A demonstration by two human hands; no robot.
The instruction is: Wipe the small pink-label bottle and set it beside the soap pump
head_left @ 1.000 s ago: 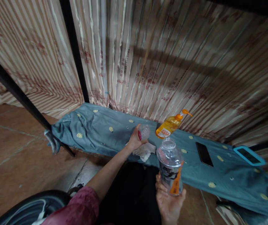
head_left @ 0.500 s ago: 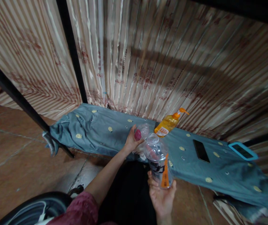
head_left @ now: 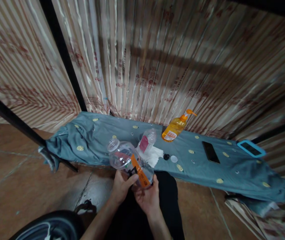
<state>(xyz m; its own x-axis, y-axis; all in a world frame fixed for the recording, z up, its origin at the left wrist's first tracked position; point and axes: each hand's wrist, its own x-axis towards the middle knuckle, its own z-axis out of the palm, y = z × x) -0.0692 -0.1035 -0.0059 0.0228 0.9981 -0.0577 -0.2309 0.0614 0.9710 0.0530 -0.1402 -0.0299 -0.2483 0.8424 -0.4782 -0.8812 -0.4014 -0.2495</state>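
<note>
Both my hands are closed around a large clear plastic bottle point(head_left: 124, 156) with an orange and black label. It is tilted, its uncapped neck pointing up and to the left. My left hand point(head_left: 122, 186) wraps the label's near side with the thumb on top. My right hand point(head_left: 147, 196) cups the bottle's base. Just behind it, a smaller clear bottle with a pink label point(head_left: 144, 143) rests on the cloth-covered bench, partly hidden. Beside that lie a crumpled white tissue point(head_left: 154, 156), a black cap point(head_left: 166, 156) and a white round cap point(head_left: 173, 159).
An orange pump bottle point(head_left: 174, 128) stands on the blue-green cloth point(head_left: 122, 133). Farther right are a black phone point(head_left: 210, 152) and a blue-framed device point(head_left: 251, 148). Dark metal posts point(head_left: 62, 56) rise at the left before a striped curtain. A black wheel-like ring point(head_left: 65, 220) sits lower left.
My left hand has let go of the small pink-labelled bottle and taken hold of the large bottle. The large bottle has moved left and tipped over leftward. The tissue and caps have come into view.
</note>
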